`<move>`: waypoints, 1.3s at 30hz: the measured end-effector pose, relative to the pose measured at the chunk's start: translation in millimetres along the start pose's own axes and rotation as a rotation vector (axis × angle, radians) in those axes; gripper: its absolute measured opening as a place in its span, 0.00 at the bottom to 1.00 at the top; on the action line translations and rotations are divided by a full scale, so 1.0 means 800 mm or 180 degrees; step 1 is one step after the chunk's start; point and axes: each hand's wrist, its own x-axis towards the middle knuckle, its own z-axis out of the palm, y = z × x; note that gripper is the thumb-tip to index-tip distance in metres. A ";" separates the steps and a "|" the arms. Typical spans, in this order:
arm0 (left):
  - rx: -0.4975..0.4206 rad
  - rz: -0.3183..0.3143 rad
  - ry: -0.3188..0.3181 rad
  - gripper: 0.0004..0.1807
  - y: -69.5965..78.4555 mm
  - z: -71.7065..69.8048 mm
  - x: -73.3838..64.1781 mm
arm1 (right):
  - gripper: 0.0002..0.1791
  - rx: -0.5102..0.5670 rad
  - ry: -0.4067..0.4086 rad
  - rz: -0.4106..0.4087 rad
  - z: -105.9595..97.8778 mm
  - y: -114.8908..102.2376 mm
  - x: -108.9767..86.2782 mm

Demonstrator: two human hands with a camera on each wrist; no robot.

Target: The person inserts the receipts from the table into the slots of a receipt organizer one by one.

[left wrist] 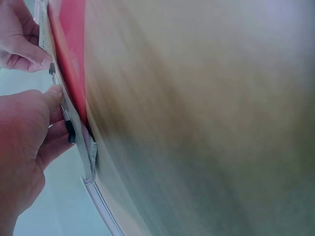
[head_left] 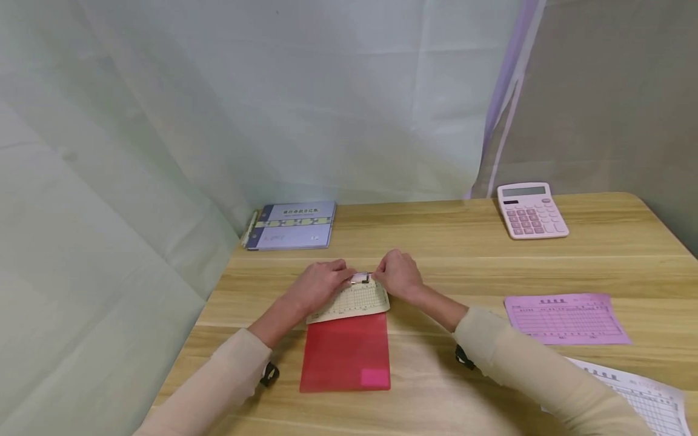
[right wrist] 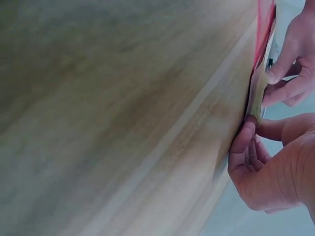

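Observation:
A red clipboard lies on the table, with a cream printed form over its upper part. My left hand is at the top left of the form. In the left wrist view, its thumb rests on the wire clip with black ends, and the other fingers curl behind the edge. On the other side, my right hand pinches the form's top right corner between thumb and index finger. The form bends at that corner in the right wrist view. Both hands hide parts of the clip.
Pink form and white form lie to the right, the white one partly under the right sleeve. A pink calculator sits at the back right. A blue-and-white account book and a pen lie at the back left, by the curtain.

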 end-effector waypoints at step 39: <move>0.0004 -0.0135 0.0093 0.14 0.011 0.004 -0.001 | 0.12 -0.0153 -0.0379 -0.0112 -0.012 0.000 0.006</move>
